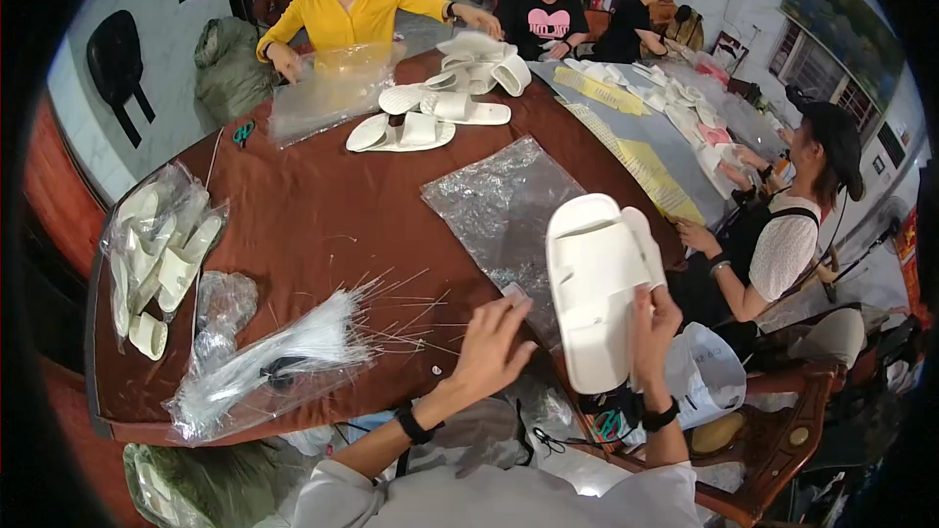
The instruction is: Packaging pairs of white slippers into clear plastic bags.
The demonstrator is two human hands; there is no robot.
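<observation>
A pair of white slide sandals (595, 298) is gripped along the right side by my right hand (653, 332), above the table's near right edge. The front sandal hides most of the other. My left hand (489, 347) hovers just left of them, fingers stretched and thumb apart. Something small and pale shows at its fingertips; I cannot make out what. Beyond it a flat clear plastic bag (494, 200) lies on the brown-covered table (284, 225). To the left rests a bundle of thin white plastic strands (303, 337) in a clear wrapper.
Bagged white sandals (161, 249) lie at the left edge; loose ones (421, 129) sit across the table. A person in yellow (352, 15) handles a clear bag (328, 98). Another person (782, 225) works at right. A white bucket (704, 376) and wooden chair (782, 450) stand beside me.
</observation>
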